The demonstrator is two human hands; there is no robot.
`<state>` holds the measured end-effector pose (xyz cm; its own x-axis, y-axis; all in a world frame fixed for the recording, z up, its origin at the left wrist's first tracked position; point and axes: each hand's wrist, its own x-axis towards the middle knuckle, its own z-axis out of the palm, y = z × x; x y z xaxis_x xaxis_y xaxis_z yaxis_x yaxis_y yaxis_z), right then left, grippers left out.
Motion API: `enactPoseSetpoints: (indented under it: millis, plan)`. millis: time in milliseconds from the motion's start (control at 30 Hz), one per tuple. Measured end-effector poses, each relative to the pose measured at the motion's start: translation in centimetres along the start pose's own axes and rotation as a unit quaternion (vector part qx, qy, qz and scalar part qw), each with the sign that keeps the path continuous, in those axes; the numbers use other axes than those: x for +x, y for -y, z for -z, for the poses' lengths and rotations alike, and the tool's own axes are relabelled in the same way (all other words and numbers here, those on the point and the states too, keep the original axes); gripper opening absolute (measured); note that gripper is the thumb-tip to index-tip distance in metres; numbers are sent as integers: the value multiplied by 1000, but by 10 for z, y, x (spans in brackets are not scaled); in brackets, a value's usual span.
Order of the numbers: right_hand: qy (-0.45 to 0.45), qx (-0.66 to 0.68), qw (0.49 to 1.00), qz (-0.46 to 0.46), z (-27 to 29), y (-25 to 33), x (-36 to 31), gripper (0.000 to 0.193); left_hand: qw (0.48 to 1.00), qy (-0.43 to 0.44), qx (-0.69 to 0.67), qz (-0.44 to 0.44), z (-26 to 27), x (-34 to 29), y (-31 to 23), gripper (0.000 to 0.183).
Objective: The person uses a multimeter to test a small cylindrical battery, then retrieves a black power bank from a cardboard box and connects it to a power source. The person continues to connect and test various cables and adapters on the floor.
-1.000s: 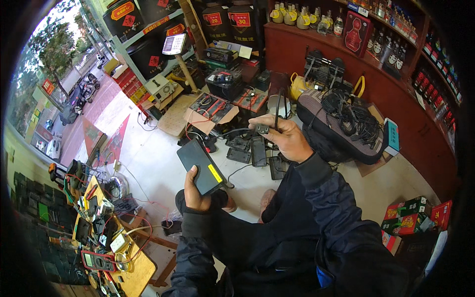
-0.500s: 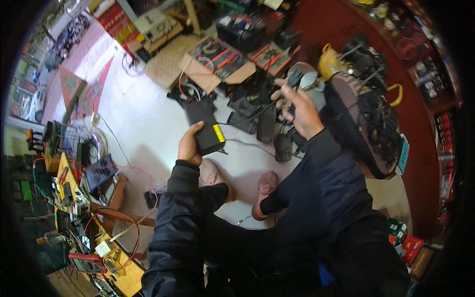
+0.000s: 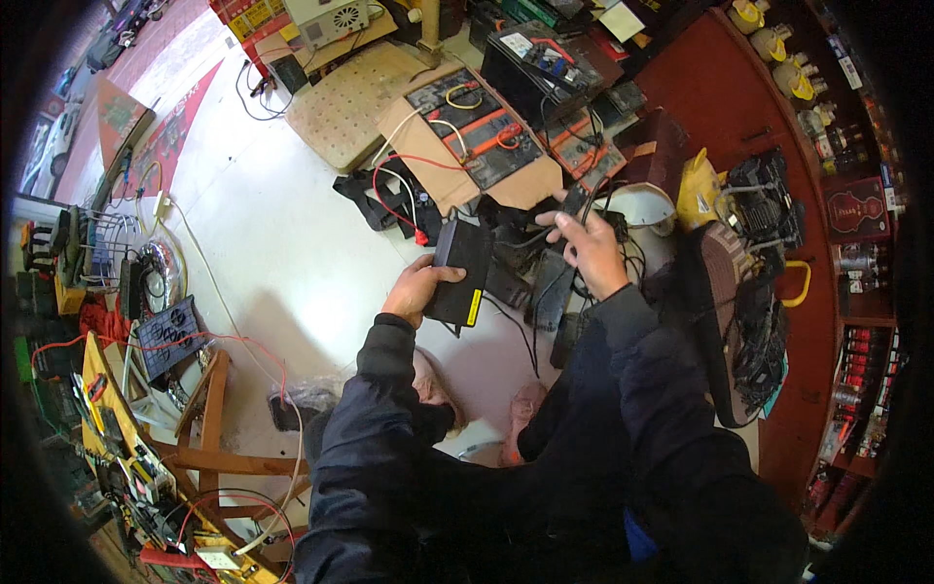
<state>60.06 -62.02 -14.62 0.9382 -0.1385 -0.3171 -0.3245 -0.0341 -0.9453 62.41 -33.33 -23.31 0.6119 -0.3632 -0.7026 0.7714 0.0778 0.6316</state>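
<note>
On my feed, pale floor (image 3: 302, 253); cardboard (image 3: 538, 192) with a black-and-orange battery (image 3: 489, 127) on top. Black box (image 3: 459, 261) is up over the floor, by the cardboard's near-left corner as I view it. I see the left hand (image 3: 418, 289) gripping it, thumb across its face, other fingers mostly hidden. Right hand (image 3: 593, 251), by the near-right corner: fingers partly spread, holding a black plug (image 3: 576, 201); can't tell which pinch. Yellow label (image 3: 474, 307) on the box.

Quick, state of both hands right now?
Left hand: closed, holding a black box by its side.
Right hand: fingers partly curled, holding a black corded plug.
</note>
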Motion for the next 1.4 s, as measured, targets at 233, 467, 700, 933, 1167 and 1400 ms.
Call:
enactPoseSetpoints:
  millis: [233, 467, 700, 933, 1167, 1400]
  plan:
    - [-28, 50, 993, -100, -40, -79, 10, 41, 977, -80, 192, 49, 51, 54, 35, 60]
    - [19, 74, 986, -149, -74, -145, 25, 41, 937, -217, 255, 96, 88, 97, 130, 65]
    - [-41, 85, 994, -57, -52, -134, 33, 40, 980, -182, -42, 68, 101, 130, 190, 47]
    - [-11, 94, 995, 8, -8, -95, 19, 39, 954, -220, -200, -45, 89, 109, 203, 66]
    - [35, 57, 995, -71, -23, -137, -4, 27, 937, -302, -170, -42, 99, 119, 223, 74]
    - [52, 26, 994, -90, -25, -144, -9, 23, 795, -530, 260, -141, 99, 148, 178, 49]
